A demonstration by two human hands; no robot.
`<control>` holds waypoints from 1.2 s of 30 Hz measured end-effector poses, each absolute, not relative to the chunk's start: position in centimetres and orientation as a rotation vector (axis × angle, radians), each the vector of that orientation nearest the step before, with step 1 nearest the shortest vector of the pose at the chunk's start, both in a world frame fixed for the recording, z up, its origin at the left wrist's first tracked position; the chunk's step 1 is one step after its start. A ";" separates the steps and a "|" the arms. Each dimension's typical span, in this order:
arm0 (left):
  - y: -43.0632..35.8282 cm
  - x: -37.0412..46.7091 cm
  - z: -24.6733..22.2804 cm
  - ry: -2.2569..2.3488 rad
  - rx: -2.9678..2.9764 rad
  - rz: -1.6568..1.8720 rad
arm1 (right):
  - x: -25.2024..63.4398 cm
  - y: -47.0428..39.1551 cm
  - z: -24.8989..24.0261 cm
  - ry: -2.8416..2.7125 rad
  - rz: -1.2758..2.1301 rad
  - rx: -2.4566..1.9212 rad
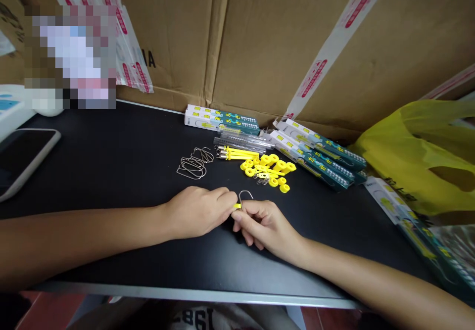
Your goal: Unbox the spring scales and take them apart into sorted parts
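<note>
My left hand (200,211) is closed, with a small yellow plastic piece (237,206) showing at its fingertips; most of that piece is hidden in the fist. Touching it, my right hand (261,223) pinches a curved metal hook (246,192) between thumb and forefinger. Just beyond the hands lie several loose metal hooks (193,168). Beside them are yellow rods with metal ends (237,153), several yellow plastic caps (280,165) and small metal springs (262,180). Clear plastic tubes (243,143) lie behind the rods.
White-and-green printed boxes (222,118) lie along the back, more boxes (315,154) at the right, another (419,231) near the right edge. A yellow plastic bag (411,147) sits at right, a phone (25,157) at left. Taped cardboard (260,48) stands behind the black table (148,265).
</note>
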State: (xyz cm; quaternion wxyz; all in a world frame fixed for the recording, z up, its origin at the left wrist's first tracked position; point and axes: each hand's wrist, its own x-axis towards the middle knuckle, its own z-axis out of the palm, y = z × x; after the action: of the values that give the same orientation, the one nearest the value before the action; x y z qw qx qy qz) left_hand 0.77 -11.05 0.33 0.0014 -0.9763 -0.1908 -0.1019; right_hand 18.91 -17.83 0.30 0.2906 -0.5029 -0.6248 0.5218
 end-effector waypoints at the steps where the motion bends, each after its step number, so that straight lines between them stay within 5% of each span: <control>1: -11.0 0.8 0.3 -0.596 -3.063 -0.327 | 18.9 -17.9 0.3 -1.664 1.397 -1.338; 12: -10.9 0.7 0.1 -0.525 -3.023 -0.380 | 19.1 -17.7 0.7 -1.913 1.119 -1.288; 21: -11.3 0.6 -0.1 -0.496 -2.803 -0.564 | 19.3 -17.7 0.9 -1.624 1.610 -1.285; 29: -11.6 0.6 -0.3 -0.477 -2.673 -0.616 | 19.2 -18.0 1.3 -1.965 1.058 -1.249; 36: -11.6 0.7 -0.1 -0.511 -2.754 -0.589 | 19.3 -17.8 1.2 -1.641 1.633 -1.282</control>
State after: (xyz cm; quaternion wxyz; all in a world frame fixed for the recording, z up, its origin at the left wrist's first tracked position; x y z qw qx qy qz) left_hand 0.68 -11.59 -0.08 0.1390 -0.9529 -0.1768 -0.2037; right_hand 19.31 -17.75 1.24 0.2451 -0.4695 -0.6011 0.5984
